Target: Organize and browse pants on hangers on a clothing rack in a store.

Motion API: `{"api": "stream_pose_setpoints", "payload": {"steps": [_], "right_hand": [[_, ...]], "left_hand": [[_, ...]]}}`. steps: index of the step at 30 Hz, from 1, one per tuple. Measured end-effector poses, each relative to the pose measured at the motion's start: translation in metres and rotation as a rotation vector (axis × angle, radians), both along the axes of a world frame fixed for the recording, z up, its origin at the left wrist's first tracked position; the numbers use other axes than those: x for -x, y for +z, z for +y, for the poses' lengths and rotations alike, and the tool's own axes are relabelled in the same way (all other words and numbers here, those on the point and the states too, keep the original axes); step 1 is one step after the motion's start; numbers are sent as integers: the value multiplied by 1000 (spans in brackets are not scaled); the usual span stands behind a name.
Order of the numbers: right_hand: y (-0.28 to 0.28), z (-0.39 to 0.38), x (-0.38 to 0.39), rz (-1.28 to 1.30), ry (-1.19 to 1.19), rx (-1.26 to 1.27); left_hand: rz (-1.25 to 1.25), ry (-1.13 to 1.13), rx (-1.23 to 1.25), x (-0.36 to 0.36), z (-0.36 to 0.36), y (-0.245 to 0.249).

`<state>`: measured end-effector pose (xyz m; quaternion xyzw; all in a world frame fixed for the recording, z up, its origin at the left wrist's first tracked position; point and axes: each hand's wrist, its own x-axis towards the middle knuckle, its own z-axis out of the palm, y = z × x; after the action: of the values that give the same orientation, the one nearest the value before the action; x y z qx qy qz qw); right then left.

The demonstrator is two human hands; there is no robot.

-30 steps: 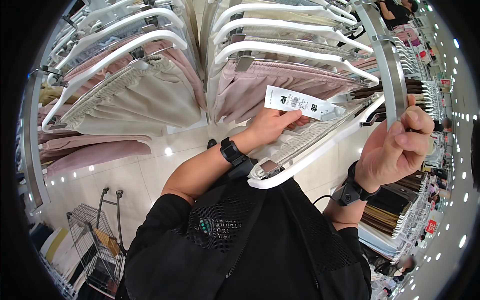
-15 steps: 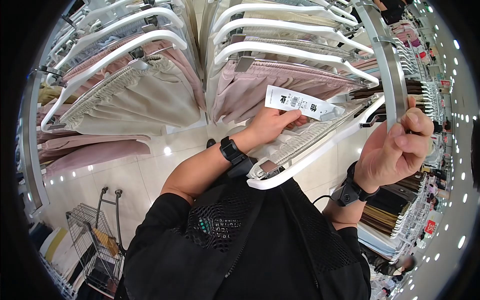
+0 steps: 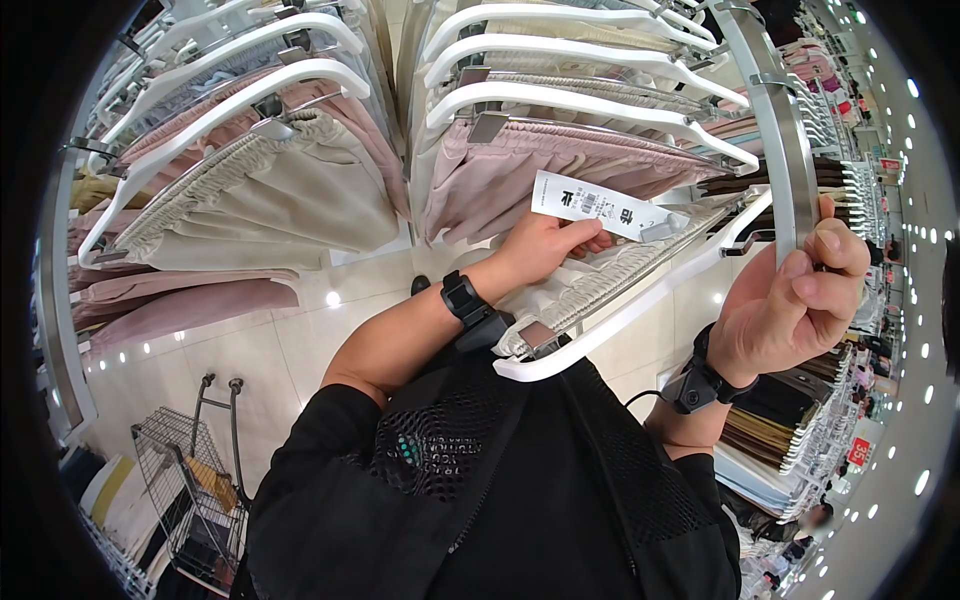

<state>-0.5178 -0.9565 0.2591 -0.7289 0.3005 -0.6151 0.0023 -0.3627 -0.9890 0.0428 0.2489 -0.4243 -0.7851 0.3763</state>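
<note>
My left hand [image 3: 555, 243] pinches a white price tag [image 3: 600, 205] with black print, thumb on its front. The tag belongs beside off-white elastic-waist pants [image 3: 610, 280], which hang from a white hanger [image 3: 610, 335] with clips, nearest to my body. At the right, my right hand [image 3: 805, 300] is closed at the end of the metal rack bar [image 3: 790, 150], with the hanger's hook just left of it. Whether the fingers also hold the hook is hidden. Pink pants [image 3: 540, 165] hang just behind the tag.
Light beige pants [image 3: 270, 190] hang on a second rack to the left, with its metal bar [image 3: 65, 290] at the edge. A wire shopping cart [image 3: 190, 490] stands on the tiled floor [image 3: 290, 350] at lower left. More garments [image 3: 800, 400] hang at right.
</note>
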Motion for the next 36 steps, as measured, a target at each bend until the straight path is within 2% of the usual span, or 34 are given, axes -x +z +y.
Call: {"api": "stream_pose_setpoints", "payload": {"steps": [8,10,11,13,14,18,22,25,28,31,32,34,36], "right_hand": [[1,1,0,30,21,5],[1,1,-1,31,24,7],[0,1,-2,31,25,6],[0,2,-4,-30,-49,-11],[0,2,-4,-29,-50,-10],[-1,1,-4,-22,-52,3],[-1,0,0,-10,-32,18],[-2,2,-1,25,-97,32],[0,3,0,119,-118,49],[1,1,-8,76,-154,52],[0,1,6,174,-126,69],[1,1,4,134,-148,73],[1,-1,3,158,-130,35]], "left_hand": [[2,-28,-40,3,-3,-5],[5,-109,-199,4,-8,-10],[6,-109,-199,4,-11,-20],[140,-148,-440,2,-17,-35],[95,-89,-495,2,-16,-43],[53,-54,-480,-9,-14,-54],[-54,-56,-291,-32,-8,-35],[-146,-92,-171,-82,2,-28],[-220,42,-36,-111,0,-26],[-252,192,-85,-151,4,-40],[-235,258,-115,-157,12,-38],[-243,295,-94,-169,5,-25],[-231,438,-37,-177,4,-18]]}}
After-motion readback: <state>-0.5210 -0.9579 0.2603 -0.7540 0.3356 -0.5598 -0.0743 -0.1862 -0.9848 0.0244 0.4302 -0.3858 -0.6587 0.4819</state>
